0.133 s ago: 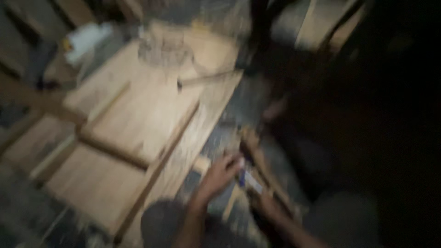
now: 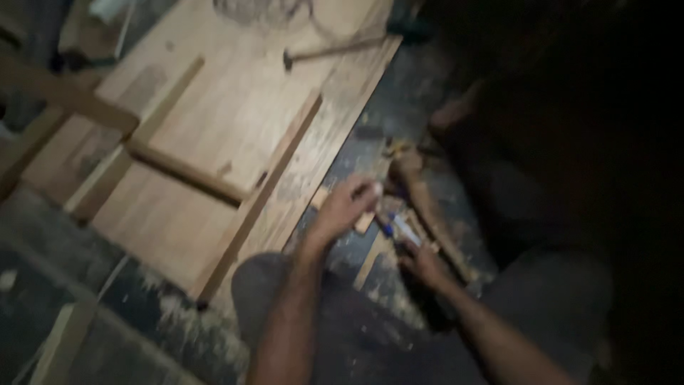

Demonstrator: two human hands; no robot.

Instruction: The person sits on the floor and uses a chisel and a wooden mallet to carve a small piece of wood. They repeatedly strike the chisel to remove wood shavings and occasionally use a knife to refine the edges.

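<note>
both hands unmoved; left hand (image 2: pixel 347 207) grip on wood scrap (image 2: pixel 365 222); right hand (image 2: pixel 422 262) grip unclear, blurred beside blue-white tool (image 2: pixel 399 228).

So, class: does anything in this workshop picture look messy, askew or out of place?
Sawdust and small offcuts litter the dark floor around the left hand and right hand. A hammer lies loose, at a slant, on the wooden panel. The picture is too blurred to judge any damage.
</note>
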